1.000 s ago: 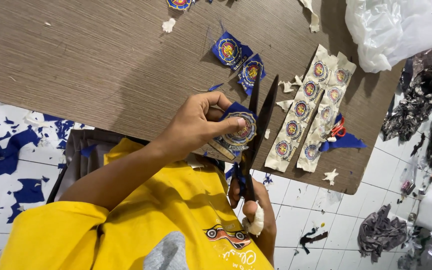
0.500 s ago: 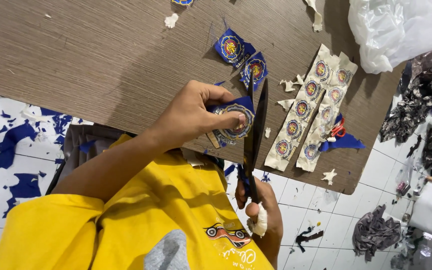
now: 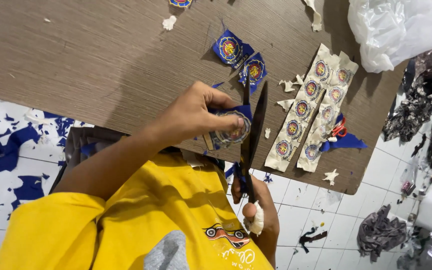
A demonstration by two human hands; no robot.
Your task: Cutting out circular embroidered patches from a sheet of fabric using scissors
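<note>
My left hand (image 3: 191, 117) pinches a round embroidered badge (image 3: 232, 129) with a blue cloth edge, held just above the near edge of a brown wooden board (image 3: 101, 60). My right hand (image 3: 263, 205), with a white wrap on one finger, grips long black scissors (image 3: 254, 120). The blades point away from me, slightly parted, against the right side of the badge. Two cut blue badges (image 3: 241, 57) lie on the board beyond the scissor tips.
Two cream strips of uncut round badges (image 3: 308, 107) lie to the right on the board, with a small red object (image 3: 339, 129) beside them. A white plastic bag (image 3: 396, 30) sits at the far right corner. Blue scraps (image 3: 6, 150) and dark cloth piles (image 3: 381, 232) litter the tiled floor.
My left hand has turned the badge a little and shifted slightly right. The scissor blades have narrowed along its right edge.
</note>
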